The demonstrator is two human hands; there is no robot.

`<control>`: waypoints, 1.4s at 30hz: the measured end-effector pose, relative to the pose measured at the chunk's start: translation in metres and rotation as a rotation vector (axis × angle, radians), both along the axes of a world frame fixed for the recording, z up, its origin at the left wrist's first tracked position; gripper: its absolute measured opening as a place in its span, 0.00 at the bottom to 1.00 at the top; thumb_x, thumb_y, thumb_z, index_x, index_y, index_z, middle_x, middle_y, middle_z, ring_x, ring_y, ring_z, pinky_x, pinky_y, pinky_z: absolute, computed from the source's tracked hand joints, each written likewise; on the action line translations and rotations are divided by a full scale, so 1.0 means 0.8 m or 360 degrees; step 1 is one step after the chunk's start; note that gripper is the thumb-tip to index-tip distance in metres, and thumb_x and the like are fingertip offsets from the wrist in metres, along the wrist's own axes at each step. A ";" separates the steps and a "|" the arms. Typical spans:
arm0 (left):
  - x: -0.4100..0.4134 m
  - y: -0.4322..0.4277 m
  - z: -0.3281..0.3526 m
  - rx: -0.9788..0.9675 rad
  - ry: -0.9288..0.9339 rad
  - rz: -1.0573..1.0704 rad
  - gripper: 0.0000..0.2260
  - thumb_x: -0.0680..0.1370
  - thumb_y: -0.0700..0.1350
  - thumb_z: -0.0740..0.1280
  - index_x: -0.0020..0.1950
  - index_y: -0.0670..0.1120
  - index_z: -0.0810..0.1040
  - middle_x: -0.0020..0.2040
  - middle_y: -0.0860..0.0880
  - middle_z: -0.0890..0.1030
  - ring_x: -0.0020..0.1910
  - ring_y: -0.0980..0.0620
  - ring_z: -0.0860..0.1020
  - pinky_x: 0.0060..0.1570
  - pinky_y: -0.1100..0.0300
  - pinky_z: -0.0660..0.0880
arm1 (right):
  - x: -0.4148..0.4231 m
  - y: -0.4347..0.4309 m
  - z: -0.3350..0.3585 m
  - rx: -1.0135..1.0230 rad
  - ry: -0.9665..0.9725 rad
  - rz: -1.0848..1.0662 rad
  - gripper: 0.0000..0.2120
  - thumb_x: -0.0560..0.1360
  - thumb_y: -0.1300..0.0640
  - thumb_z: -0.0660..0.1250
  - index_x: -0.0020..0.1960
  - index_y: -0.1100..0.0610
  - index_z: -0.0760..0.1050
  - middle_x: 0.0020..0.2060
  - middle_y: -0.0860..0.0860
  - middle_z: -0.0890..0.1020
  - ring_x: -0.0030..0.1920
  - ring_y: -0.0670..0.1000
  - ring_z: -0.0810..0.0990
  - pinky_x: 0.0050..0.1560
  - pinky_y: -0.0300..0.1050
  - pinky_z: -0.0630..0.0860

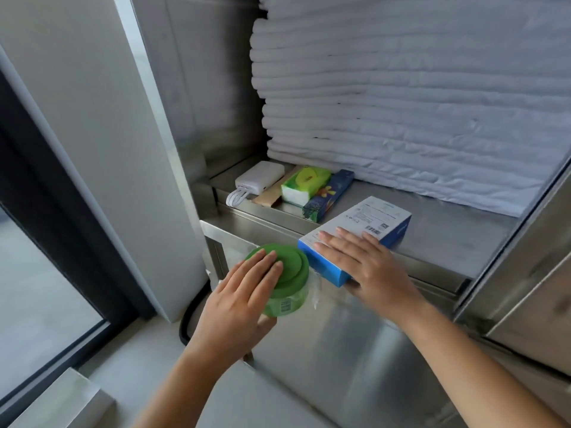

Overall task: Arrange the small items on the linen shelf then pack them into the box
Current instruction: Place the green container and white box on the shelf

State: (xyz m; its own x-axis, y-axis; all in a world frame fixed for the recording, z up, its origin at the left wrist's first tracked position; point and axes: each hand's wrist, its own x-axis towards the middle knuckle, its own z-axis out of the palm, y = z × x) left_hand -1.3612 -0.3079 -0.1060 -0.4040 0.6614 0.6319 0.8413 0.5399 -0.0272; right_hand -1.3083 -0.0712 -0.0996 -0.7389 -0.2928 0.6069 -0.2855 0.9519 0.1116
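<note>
While the power bank (261, 179), tissue pack (304, 183) and toothpaste box (329, 194) sit grouped on the linen shelf (432, 230), packing looks unstarted. The left hand (241, 291) clasps a green-lidded tub (290, 273) just off the shelf edge, and the right hand (364, 261) lies flat on the closed blue box (370, 216).

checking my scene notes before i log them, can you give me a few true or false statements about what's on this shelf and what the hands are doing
1. The right hand lies flat on top of the blue and white box. True.
2. The left hand holds a red jar. False: it holds a green tub, fingers across its lid.
3. The power bank sits on top of the folded linens. False: it lies on the metal shelf, in front of the stack.
4. The green tissue pack lies between the power bank and the long blue carton. True.
</note>
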 end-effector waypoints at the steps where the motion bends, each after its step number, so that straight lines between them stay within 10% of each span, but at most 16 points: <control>1: -0.006 0.002 -0.001 -0.0005 -0.0006 -0.0018 0.34 0.54 0.40 0.81 0.59 0.36 0.78 0.60 0.41 0.78 0.60 0.40 0.76 0.62 0.52 0.67 | -0.005 0.003 0.000 0.0016 -0.0019 -0.0009 0.37 0.53 0.67 0.79 0.62 0.58 0.76 0.61 0.54 0.78 0.59 0.59 0.78 0.55 0.61 0.72; 10: -0.060 0.021 0.007 -0.0052 0.0024 -0.0263 0.34 0.55 0.41 0.81 0.60 0.37 0.78 0.60 0.40 0.78 0.59 0.40 0.76 0.54 0.40 0.73 | -0.040 0.023 0.011 -0.0027 -0.0227 -0.0086 0.34 0.58 0.65 0.79 0.64 0.58 0.75 0.63 0.55 0.76 0.61 0.59 0.75 0.57 0.63 0.72; 16: -0.093 0.032 0.017 -0.0025 -0.0009 -0.0378 0.35 0.56 0.41 0.81 0.61 0.38 0.77 0.61 0.41 0.78 0.61 0.41 0.75 0.60 0.48 0.72 | -0.050 0.022 0.013 -0.0194 -0.0403 -0.0159 0.32 0.68 0.45 0.73 0.68 0.54 0.69 0.68 0.53 0.70 0.68 0.57 0.68 0.66 0.60 0.64; 31: -0.124 0.047 0.018 -0.0020 -0.0009 -0.0479 0.35 0.54 0.40 0.81 0.59 0.35 0.78 0.60 0.41 0.78 0.60 0.40 0.76 0.56 0.41 0.72 | -0.055 0.040 0.022 -0.0333 -0.0461 -0.0262 0.25 0.72 0.70 0.67 0.67 0.59 0.71 0.67 0.55 0.70 0.69 0.60 0.66 0.65 0.58 0.68; 42: -0.132 0.065 0.032 0.0032 -0.0056 -0.0547 0.32 0.58 0.41 0.80 0.60 0.35 0.77 0.60 0.41 0.78 0.61 0.41 0.75 0.56 0.44 0.75 | -0.065 0.050 0.023 -0.0271 -0.0633 -0.0533 0.25 0.79 0.63 0.58 0.73 0.48 0.60 0.74 0.44 0.58 0.74 0.49 0.54 0.70 0.52 0.55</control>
